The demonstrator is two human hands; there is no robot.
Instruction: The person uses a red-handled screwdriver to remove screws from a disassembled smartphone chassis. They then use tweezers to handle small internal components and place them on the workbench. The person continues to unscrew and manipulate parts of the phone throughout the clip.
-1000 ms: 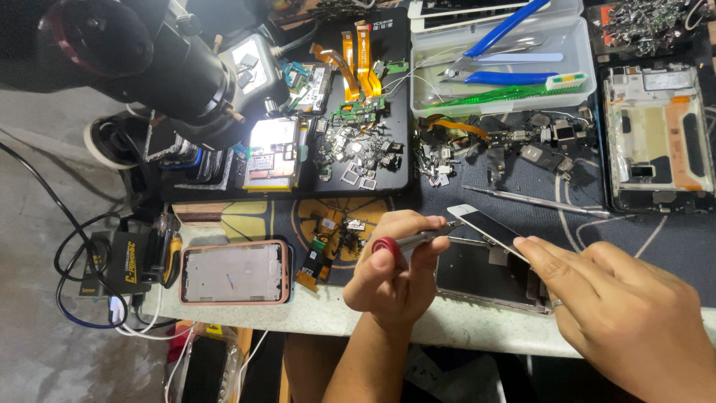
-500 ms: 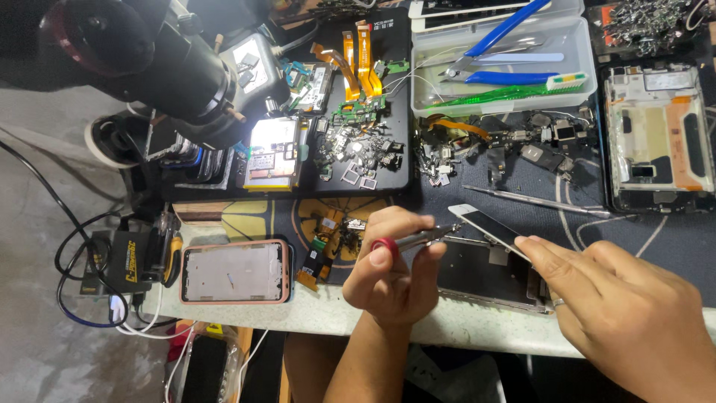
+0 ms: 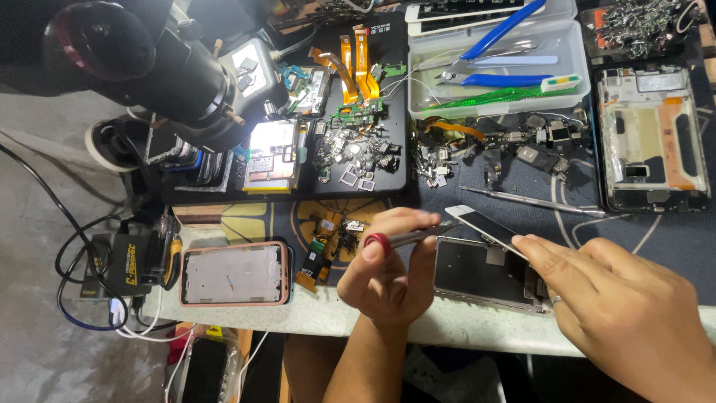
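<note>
My left hand (image 3: 391,269) grips thin metal tweezers (image 3: 419,236), whose tip points right under the raised edge of a phone screen panel (image 3: 485,226). My right hand (image 3: 619,306) holds that panel by its near end, tilted up off an opened phone body (image 3: 481,272) lying at the table's front edge. The thumbnail of my left hand is red. The panel's far end is white and lifted toward the left.
A pink-framed phone housing (image 3: 233,274) lies left of my hands. A microscope (image 3: 156,67) stands at the back left over a black mat (image 3: 395,175) of small parts. A clear tray (image 3: 500,67) holds blue pliers; another open phone frame (image 3: 652,138) lies right.
The hands have hardly moved. The tweezers' tip has edged slightly closer under the lifted panel.
</note>
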